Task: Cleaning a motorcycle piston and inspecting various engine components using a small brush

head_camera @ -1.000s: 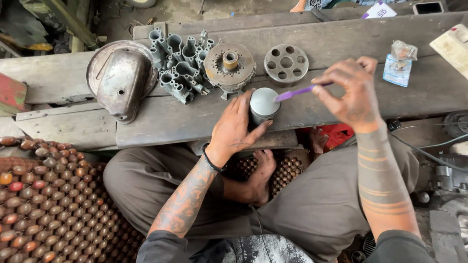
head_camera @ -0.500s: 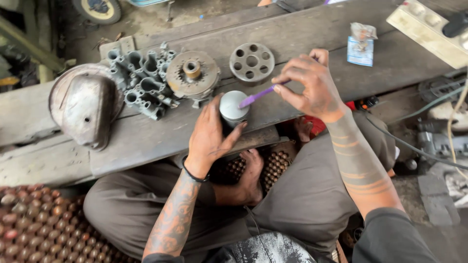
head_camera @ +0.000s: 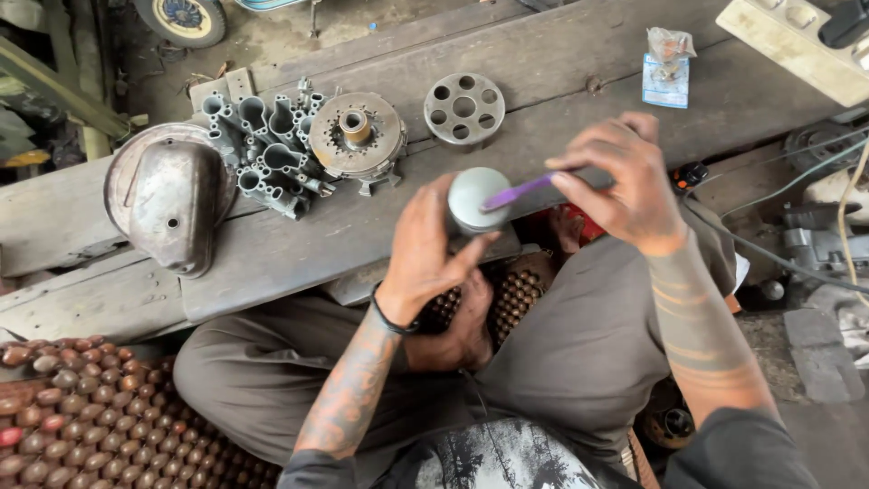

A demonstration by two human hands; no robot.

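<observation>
The person sits low at the near edge of a worn wooden worktop [head_camera: 579, 63], knees drawn up under grey trousers. The left hand [head_camera: 433, 249] is wrapped around a small grey metal cylinder [head_camera: 475, 199], fingers curled on its side and thumb pressed against it, holding it upright just over the worktop's near edge, at about the middle of its length. The right hand [head_camera: 625, 181] pinches a thin purple stick [head_camera: 514, 193] between thumb and fingertips, the other fingers folded in; the stick's far tip rests on the flat top of the cylinder.

Further back on the worktop, toward the far edge, lie 4 other pieces. At the left end a dented, domed metal cover [head_camera: 167, 204] rests on the boards. Just beside it to the right is a grey casting with many open tubes [head_camera: 262, 154], and touching that a round toothed clutch plate with a brass-coloured hub [head_camera: 356, 134]. A little to the right of it, apart, lies a round disc with holes [head_camera: 464, 107]. Near the far right corner there is a small blue and clear packet [head_camera: 667, 63].

By the person's left knee, on the floor, a beaded seat mat of brown wooden balls [head_camera: 81, 407] spreads out. To the right of the worktop, cables [head_camera: 787, 195] trail over grimy machine parts.
</observation>
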